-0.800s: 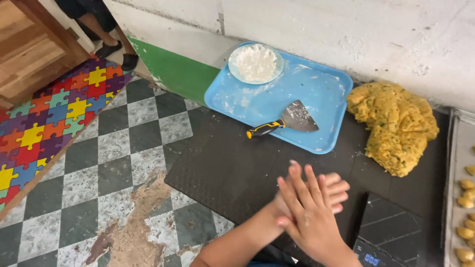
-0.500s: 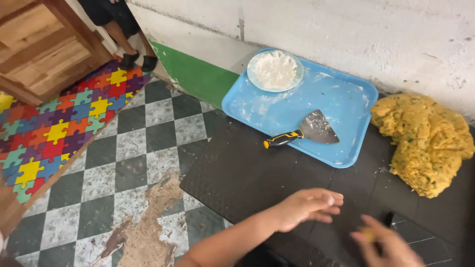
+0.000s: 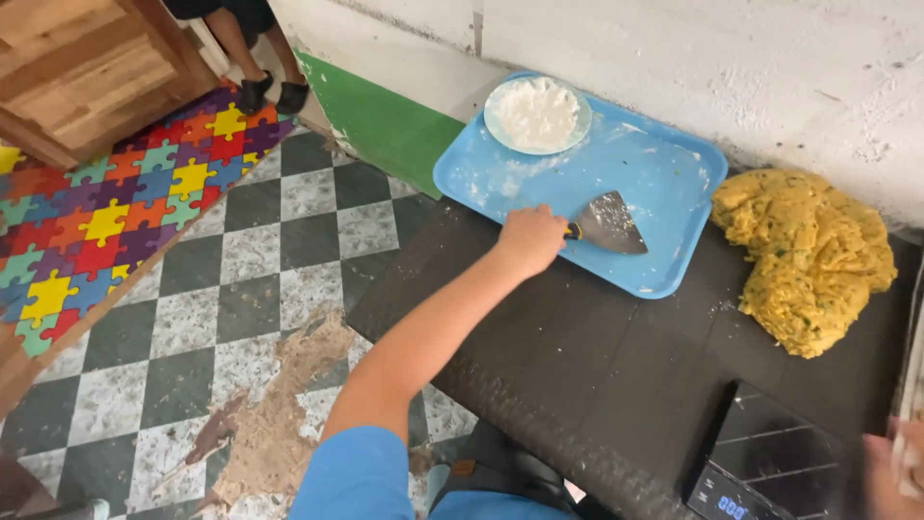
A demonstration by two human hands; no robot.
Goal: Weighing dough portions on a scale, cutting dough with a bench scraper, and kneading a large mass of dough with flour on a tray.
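My left hand (image 3: 530,238) reaches across the dark table and closes over the handle of a metal scraper (image 3: 610,223), which lies on the blue tray (image 3: 664,164). Its blade points right. A white plate of flour (image 3: 537,114) sits at the tray's far left corner. A large lump of yellow dough (image 3: 807,252) rests on the table to the right of the tray. My right hand (image 3: 890,472) shows only at the bottom right edge, blurred, beside a black digital scale (image 3: 765,462); what it holds cannot be made out.
The dark table top (image 3: 597,366) stands against a white wall. To the left lie a checkered floor (image 3: 241,279) with a worn patch, a coloured puzzle mat (image 3: 115,221) and wooden furniture (image 3: 77,58). Another person's feet (image 3: 269,94) stand at the top.
My hands were pressed together over the table, then parted. The left hand has moved up to the tray onto the scraper handle; the right has gone to the bottom right edge.
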